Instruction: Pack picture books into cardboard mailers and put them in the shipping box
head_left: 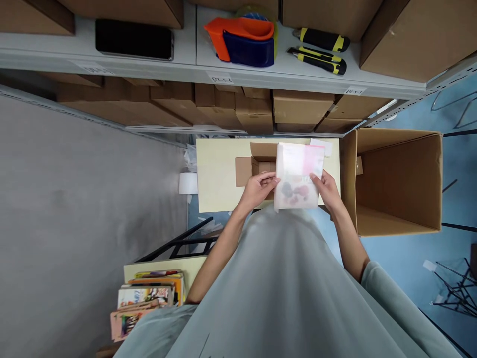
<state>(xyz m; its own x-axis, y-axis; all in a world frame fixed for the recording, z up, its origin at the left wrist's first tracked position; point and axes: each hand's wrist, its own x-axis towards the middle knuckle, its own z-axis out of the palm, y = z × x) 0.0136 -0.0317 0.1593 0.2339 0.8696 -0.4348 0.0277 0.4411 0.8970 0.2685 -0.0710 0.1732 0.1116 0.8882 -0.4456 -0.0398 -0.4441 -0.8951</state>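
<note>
Between my two hands is a flat, whitish translucent packet [299, 181] with a pink patch at its upper right and dark and reddish shapes showing through its lower half. My left hand [260, 188] pinches its left edge. My right hand [326, 189] grips the right edge, with the thumb lying on the front. Behind the packet an open small cardboard box [244, 171] rests on the pale yellow table [216, 184]; the packet covers part of it. A white slip of paper [323, 146] lies at the table's back right.
A large open cardboard box [400, 181] stands right of the table. The shelf [186, 47] above bears a phone [134, 40], an orange and blue tape dispenser [244, 42] and two utility knives [320, 49]. Stacked books [147, 296] lie at lower left. A white roll [188, 183] is beside the table.
</note>
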